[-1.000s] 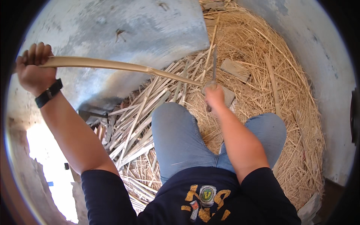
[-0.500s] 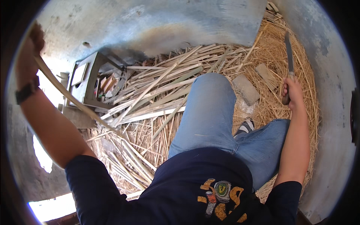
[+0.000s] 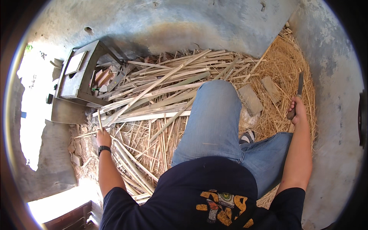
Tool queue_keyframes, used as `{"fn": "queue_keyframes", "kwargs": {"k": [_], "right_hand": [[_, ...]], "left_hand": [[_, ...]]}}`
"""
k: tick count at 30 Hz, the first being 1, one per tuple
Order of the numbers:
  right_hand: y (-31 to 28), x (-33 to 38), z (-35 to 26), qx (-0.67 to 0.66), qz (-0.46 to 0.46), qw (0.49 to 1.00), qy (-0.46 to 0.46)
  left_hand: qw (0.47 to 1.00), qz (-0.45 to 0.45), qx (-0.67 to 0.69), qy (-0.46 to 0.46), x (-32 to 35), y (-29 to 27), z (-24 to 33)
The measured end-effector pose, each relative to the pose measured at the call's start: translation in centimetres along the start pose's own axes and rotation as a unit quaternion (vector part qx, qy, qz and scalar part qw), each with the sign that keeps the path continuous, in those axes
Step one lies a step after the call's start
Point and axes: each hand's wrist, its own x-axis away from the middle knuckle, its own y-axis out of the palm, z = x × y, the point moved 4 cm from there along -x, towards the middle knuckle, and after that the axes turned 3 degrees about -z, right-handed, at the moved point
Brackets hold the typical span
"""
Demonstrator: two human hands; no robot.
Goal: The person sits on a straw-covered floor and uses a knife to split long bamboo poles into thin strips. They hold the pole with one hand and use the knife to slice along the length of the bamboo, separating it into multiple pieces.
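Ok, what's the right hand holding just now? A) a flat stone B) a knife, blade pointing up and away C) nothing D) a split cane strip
B: the right hand grips a knife by its handle, blade pointing away over the straw, while the left hand is on a cane strip.

Pale split cane strip (image 3: 99, 119) — upright; dark-handled knife (image 3: 297, 96) — blade up.

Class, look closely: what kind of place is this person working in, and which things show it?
Probably a rough cane-splitting workshop: pale split cane strips heaped on the straw-strewn floor, bare grey plaster wall.
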Motion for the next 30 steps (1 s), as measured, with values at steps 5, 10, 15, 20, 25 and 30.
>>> {"fn": "queue_keyframes", "kwargs": {"k": [5,10,15,20,25,30], "right_hand": [[1.1,-0.4,0.1,0.046,0.011,0.999,0.009],[2.9,1.0,-1.2,0.071,0.012,0.997,-0.006],[4.4,1.8,-3.6,0.103,-0.013,0.994,-0.04],[1.1,2.0,-4.3,0.179,0.011,0.983,-0.047],[0.9,2.0,-3.3,0.169,0.052,0.984,-0.015],[0.6,1.0,-1.6,0.123,0.067,0.99,0.005]], "left_hand": [[0.997,-0.012,-0.028,-0.072,0.5,1.8,-5.6],[0.936,-0.076,-0.265,-0.221,3.1,2.0,-7.6],[0.955,-0.183,-0.1,-0.21,2.4,11.4,-11.9],[0.896,-0.362,0.201,-0.161,4.6,19.2,-5.0],[0.864,-0.316,0.339,-0.197,2.3,22.5,0.1],[0.823,-0.287,0.446,-0.204,-2.0,25.3,4.3]]}}
